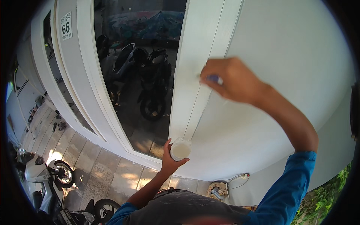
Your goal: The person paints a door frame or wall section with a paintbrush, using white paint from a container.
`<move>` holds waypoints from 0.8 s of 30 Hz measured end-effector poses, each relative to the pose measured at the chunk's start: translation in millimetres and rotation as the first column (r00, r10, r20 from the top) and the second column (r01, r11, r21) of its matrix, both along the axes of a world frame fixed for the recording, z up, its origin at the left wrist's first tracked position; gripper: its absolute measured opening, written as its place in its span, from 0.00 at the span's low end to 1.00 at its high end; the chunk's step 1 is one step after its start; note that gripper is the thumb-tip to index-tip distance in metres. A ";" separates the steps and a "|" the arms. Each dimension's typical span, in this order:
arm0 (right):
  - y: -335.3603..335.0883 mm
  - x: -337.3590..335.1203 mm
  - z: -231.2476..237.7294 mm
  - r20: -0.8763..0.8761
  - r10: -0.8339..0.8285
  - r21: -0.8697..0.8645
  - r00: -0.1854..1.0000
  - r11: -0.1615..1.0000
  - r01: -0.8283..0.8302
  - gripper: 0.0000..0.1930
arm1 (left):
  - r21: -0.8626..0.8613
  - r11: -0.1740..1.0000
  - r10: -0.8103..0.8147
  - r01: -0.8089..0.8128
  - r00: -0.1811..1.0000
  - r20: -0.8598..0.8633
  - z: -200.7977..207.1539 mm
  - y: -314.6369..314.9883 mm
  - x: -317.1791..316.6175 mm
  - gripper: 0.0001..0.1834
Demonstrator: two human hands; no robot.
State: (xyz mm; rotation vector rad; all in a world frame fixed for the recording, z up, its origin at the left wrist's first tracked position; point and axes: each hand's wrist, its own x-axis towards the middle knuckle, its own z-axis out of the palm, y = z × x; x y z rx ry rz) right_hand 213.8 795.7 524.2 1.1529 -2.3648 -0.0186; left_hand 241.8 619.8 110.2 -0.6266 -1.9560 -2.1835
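My left hand (170,162) is wrapped round a small white tub (181,150) with pale, creamy content, held up low in front of the window frame. Raised to the right, my right hand (236,80) is closed on a thin tool with a blue handle (214,78). Fingers cover most of this tool, and motion blurs it, so its exact kind is unclear. Its end points left toward the wide white frame (193,48) beside the dark glass pane (140,56); whether it touches I cannot tell.
A pale curved-looking wall (277,67) stands at right. Parked motorbikes (43,172) are at lower left on the paved floor (122,170). A cable with a socket (245,175) and a crumpled bag (217,190) lie by the wall's foot. Green plants (324,198) grow at lower right.
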 end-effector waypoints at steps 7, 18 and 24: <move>-12.2 11.4 116.1 -0.698 0.011 -0.082 0.716 0.992 -0.095 0.03 | -0.045 0.995 -0.087 0.089 0.994 0.061 7.3 31.4 15.5 0.67; 3.3 -0.1 -50.4 -0.255 0.138 0.160 0.957 0.982 -0.099 0.06 | -0.024 0.991 -0.130 0.132 0.989 0.064 2.8 44.7 24.4 0.66; 12.0 -8.6 45.4 -0.299 -0.039 -0.201 0.953 0.979 -0.023 0.07 | -0.028 0.985 -0.171 0.173 0.984 0.058 3.5 39.4 15.3 0.66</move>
